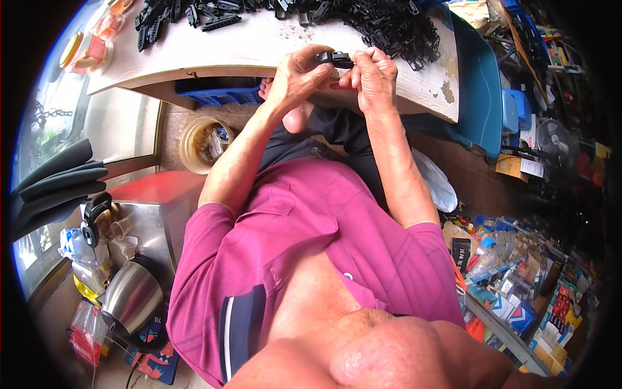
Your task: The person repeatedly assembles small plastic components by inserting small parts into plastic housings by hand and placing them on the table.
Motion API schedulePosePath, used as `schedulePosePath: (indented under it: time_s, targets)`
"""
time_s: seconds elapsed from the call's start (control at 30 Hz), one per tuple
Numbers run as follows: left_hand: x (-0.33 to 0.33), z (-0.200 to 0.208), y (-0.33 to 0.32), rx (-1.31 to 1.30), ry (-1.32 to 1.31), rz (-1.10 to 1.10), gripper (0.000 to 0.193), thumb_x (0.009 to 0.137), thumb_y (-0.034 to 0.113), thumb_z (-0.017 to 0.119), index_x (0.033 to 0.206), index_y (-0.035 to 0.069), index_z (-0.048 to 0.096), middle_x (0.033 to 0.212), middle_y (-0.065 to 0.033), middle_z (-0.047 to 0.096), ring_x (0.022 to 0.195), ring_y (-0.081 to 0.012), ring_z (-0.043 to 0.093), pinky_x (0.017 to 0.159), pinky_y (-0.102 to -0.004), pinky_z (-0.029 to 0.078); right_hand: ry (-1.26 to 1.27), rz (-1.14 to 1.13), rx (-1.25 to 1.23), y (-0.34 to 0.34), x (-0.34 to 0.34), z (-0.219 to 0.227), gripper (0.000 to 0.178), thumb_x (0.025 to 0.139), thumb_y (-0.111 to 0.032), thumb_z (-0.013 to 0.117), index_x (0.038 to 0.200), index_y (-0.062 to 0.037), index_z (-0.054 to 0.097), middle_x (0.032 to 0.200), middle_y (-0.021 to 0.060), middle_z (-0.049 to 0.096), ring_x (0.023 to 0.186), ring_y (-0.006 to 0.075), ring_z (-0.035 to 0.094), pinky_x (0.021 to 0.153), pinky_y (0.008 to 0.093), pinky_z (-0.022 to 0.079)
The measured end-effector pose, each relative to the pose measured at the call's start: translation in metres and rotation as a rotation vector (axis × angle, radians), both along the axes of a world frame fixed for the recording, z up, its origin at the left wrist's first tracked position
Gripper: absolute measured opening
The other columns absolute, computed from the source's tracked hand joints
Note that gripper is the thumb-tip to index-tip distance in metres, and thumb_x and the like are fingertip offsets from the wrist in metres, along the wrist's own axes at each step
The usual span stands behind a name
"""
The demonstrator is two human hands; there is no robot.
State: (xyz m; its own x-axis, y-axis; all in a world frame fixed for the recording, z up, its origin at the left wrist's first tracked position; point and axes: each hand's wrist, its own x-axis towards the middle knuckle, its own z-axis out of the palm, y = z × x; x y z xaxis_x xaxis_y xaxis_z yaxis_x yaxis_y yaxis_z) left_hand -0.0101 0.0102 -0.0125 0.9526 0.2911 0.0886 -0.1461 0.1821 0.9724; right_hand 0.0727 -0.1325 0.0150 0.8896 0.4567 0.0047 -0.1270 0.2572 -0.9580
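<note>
Just over the table's front edge, my two hands meet at a small black plastic part (337,58). My left hand (299,74) pinches its left end between thumb and fingers. From the other side, the fingertips of my right hand (374,74) close on its right end. Some of the part is hidden by the fingers, so its exact kind does not show. Beyond the hands, a large heap of black plastic parts (395,29) lies on the pale table (259,39), with more loose black parts (220,23) to the left.
Clear jars (87,53) stand at the table's far left. Below sit a blue crate (220,94) and a bucket (197,146) with scraps. A teal plastic bin (476,84) flanks the table's right end. A steel kettle (133,295) is at lower left; boxed goods (512,298) crowd the right.
</note>
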Motion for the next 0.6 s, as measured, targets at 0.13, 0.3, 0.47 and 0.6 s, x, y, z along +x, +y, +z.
schedulePosePath:
  time_s: [0.13,0.3,0.47,0.6]
  targets:
    - [-0.0011,0.0004,-0.0048,0.015,0.007,0.008,0.032,0.088,0.009,0.065,0.118,-0.001,0.062,0.075,-0.0057,0.067,0.064,-0.0082,0.062,0.059,-0.0226,0.053,0.019,-0.014,-0.022,-0.0014,-0.0007,-0.0028,0.013,0.088,-0.008,0.062,0.077,-0.0038,0.056,0.049,0.0013,0.047,0.040,0.0159,0.053,0.043,0.0295,0.049]
    - [-0.0008,-0.0005,-0.0050,0.032,0.018,0.017,0.034,0.087,0.010,0.064,0.119,-0.002,0.061,0.076,-0.0062,0.068,0.064,-0.0086,0.063,0.059,-0.0228,0.053,0.010,-0.031,-0.034,-0.0001,-0.0024,-0.0038,0.014,0.088,-0.007,0.062,0.077,-0.0039,0.056,0.049,0.0013,0.047,0.040,0.0151,0.051,0.043,0.0292,0.048]
    - [0.0005,0.0017,-0.0032,0.001,0.040,-0.008,0.035,0.087,0.011,0.063,0.119,-0.002,0.061,0.076,-0.0072,0.069,0.064,-0.0093,0.064,0.060,-0.0233,0.054,0.002,-0.072,-0.058,0.0052,-0.0042,-0.0001,0.015,0.087,-0.005,0.064,0.073,-0.0036,0.057,0.049,0.0002,0.047,0.039,0.0126,0.048,0.043,0.0273,0.047]
    - [0.0011,-0.0025,-0.0014,-0.041,0.007,-0.019,0.036,0.086,0.013,0.064,0.119,-0.002,0.061,0.076,-0.0074,0.068,0.064,-0.0093,0.064,0.060,-0.0234,0.054,-0.007,-0.072,-0.045,0.0072,-0.0041,-0.0003,0.015,0.086,-0.004,0.065,0.072,-0.0036,0.057,0.049,-0.0002,0.047,0.038,0.0116,0.047,0.043,0.0270,0.046]
